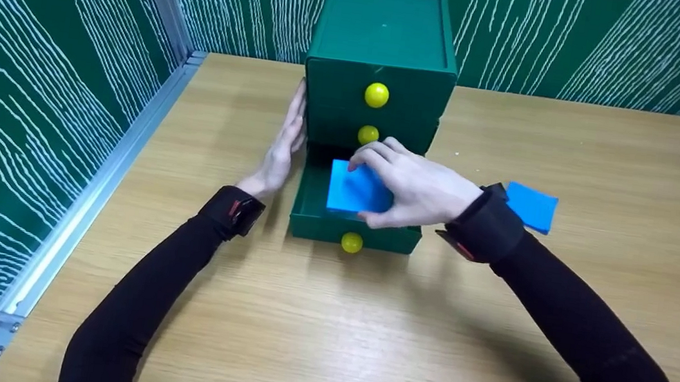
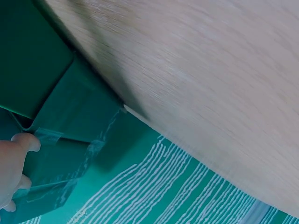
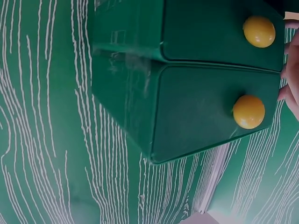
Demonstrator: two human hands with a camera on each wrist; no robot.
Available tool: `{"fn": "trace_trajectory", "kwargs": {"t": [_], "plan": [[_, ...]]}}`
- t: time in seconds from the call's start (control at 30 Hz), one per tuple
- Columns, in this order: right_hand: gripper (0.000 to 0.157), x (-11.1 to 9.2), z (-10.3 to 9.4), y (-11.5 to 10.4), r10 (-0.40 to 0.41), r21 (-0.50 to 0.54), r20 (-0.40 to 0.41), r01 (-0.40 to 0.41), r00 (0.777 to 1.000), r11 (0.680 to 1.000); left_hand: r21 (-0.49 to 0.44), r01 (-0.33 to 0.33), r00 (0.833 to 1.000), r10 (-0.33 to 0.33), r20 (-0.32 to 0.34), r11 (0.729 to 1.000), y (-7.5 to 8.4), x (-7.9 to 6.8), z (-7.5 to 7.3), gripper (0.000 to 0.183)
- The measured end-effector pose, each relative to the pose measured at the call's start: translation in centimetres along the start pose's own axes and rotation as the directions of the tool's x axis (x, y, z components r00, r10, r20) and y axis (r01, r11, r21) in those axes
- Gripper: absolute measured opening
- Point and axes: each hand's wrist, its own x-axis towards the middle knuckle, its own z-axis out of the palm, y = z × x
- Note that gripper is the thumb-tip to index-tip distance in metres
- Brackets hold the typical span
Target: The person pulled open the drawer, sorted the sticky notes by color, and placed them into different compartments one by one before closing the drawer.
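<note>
A green cabinet (image 1: 388, 28) with yellow knobs stands at the table's back, its bottom drawer (image 1: 310, 226) pulled out. My left hand (image 1: 280, 151) lies with its fingers straight along the cabinet's left side; its fingertips (image 2: 32, 142) show there in the left wrist view. Above the open drawer, my right hand (image 1: 418, 187) grips a flat blue square pad (image 1: 347, 188) between thumb and fingers. Its palm covers the pad's right end. Whether the pad touches the drawer floor, I cannot tell. The right wrist view shows the two upper drawers with their knobs (image 3: 248, 112).
Another blue pad (image 1: 532, 207) lies on the wooden table (image 1: 322, 338), right of the cabinet and partly behind the right wrist strap. Green walls (image 1: 642, 53) with white streaks stand at the back and left. A metal rail (image 1: 115, 170) runs along the table's left edge.
</note>
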Motion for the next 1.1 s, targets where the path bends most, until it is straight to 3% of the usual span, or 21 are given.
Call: {"fn": "trace_trajectory", "kwargs": {"t": [0.43, 0.7, 1.1], "plan": [[0.059, 2.3, 2.1, 0.7, 0.052, -0.002, 0.047, -0.052, 0.998, 0.999, 0.012, -0.001, 0.999, 0.0, 0.051, 1.0, -0.5, 0.4, 0.8, 0.065], [0.056, 3.0, 3.0, 1.6, 0.057, -0.009, 0.061, -0.056, 0.997, 0.998, 0.012, -0.003, 0.999, 0.002, 0.047, 1.0, -0.4, 0.0, 0.3, 0.064], [0.053, 4.5, 4.7, 2.3, 0.076, -0.019, 0.143, -0.074, 0.987, 0.997, 0.014, 0.02, 1.0, -0.02, 0.008, 1.0, -0.2, -0.2, -0.5, 0.065]]}}
